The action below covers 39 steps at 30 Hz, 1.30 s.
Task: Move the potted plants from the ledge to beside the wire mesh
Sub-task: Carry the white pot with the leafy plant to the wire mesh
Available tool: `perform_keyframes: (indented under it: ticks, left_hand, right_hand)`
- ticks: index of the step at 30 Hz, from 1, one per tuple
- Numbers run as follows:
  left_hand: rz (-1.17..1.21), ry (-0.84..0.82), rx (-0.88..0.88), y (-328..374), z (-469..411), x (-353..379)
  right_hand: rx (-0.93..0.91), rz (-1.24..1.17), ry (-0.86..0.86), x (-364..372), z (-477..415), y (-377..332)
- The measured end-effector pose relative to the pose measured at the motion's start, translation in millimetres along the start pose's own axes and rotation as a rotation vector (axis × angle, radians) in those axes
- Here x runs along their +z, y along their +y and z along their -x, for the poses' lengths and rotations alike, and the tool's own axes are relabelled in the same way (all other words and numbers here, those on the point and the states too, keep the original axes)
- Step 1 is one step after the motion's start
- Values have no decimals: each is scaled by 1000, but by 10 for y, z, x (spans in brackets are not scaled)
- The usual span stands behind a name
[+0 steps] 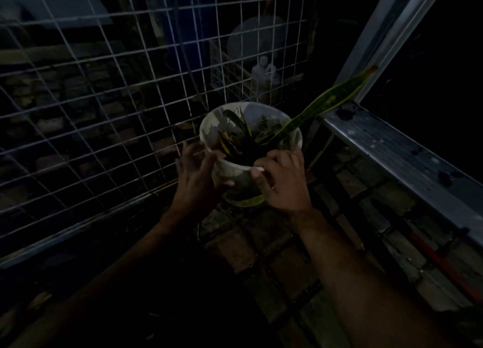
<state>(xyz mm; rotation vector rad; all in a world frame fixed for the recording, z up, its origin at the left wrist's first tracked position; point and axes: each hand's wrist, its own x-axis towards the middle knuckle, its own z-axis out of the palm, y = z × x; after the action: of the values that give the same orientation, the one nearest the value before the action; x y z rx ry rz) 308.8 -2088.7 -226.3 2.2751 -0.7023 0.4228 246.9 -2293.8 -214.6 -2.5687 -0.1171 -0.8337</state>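
Observation:
A white plastic pot (264, 113) with a snake plant stands close against the wire mesh (104, 112), in the corner by the metal ledge (407, 154). One long yellow-edged leaf (332, 101) leans right over the ledge. My right hand (282, 183) pinches the pot's near rim. My left hand (196, 175) is at the pot's left side with fingers spread, its thumb against the pot wall. The scene is dark, so the pot's base is hard to make out.
Brick paving (274, 256) runs beneath me. A slanted metal post (386, 33) rises from the ledge. Behind the mesh are a white basket with bottles (264, 78) and a blue barrel (193, 33). A red tool (444, 264) lies along the bricks at right.

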Motion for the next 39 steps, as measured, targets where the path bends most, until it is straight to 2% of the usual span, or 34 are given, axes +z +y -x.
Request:
perform_keyframes:
  ticks: [2, 5, 7, 10, 14, 17, 19, 24, 27, 31, 35, 39]
  left_hand:
    - [146, 63, 24, 17, 70, 56]
    - [154, 46, 72, 75, 79, 125]
    - [183, 69, 99, 140, 39, 141]
    - [198, 139, 114, 196, -12, 129]
    - [197, -28, 103, 182, -65, 122]
    - [229, -44, 123, 201, -122, 139]
    - [146, -36, 150, 177, -88, 167]
    - [72, -176, 169, 134, -64, -301]
    - [71, -299, 54, 298, -117, -916]
    - [142, -326, -36, 797, -464, -2098]
    - [261, -124, -214, 1413, -914, -3773]
    - [282, 92, -405, 2136, -1394, -5864]
  right_hand:
    - [117, -110, 58, 46, 52, -110]
    - [421, -418, 128, 152, 97, -348]
    - [553, -570, 189, 182, 65, -455]
    - [554, -593, 257, 207, 14, -482]
    - [552, -624, 298, 223, -42, -416]
    - [563, -603, 304, 204, -64, -330]
    - [507, -541, 300, 206, -24, -307]
    - [481, -400, 133, -168, -113, -424]
    - [527, -328, -38, -620, -389, -704]
    - [400, -364, -263, -1421, -865, -1359]
    - [206, -337, -355, -2379, -1861, -2284]
    - [52, -427, -456, -3374, -3147, -3711]
